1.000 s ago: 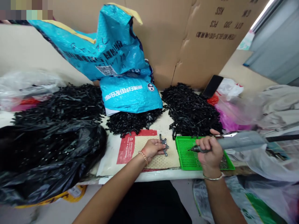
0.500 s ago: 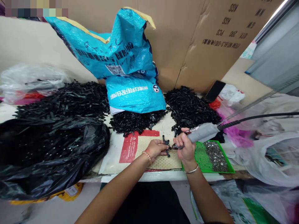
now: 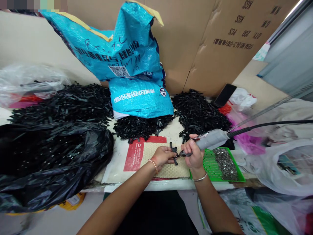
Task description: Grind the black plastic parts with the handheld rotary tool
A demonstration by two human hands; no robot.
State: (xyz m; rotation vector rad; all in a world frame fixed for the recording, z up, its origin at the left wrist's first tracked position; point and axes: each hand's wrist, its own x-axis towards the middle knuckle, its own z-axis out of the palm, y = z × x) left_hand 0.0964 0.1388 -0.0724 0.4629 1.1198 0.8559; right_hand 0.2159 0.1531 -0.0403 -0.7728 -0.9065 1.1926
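Between the fingers of my left hand (image 3: 163, 156) are small black plastic parts (image 3: 174, 150), some crossing each other. My right hand (image 3: 193, 155) is wrapped round a grey electric screwdriver (image 3: 212, 139), a black cable running from its back end to the right. Its tip points left and meets the black parts, though the exact contact is too small to make out. Below both hands lies a honeycomb-patterned mat (image 3: 168, 171). A green tray (image 3: 207, 174) of small metal screws (image 3: 226, 163) sits just right of my right hand.
Piles of black parts lie at the left (image 3: 66, 104), centre (image 3: 137, 129) and right (image 3: 199, 112). A blue sack (image 3: 141, 98) stands behind the centre one. An open black bag (image 3: 97, 156) fills the left. A phone (image 3: 225, 94) leans near a cardboard box (image 3: 181, 39).
The view has shifted slightly. Both hands keep their grip, and the screwdriver tip stays at the black parts with hardly any visible movement.
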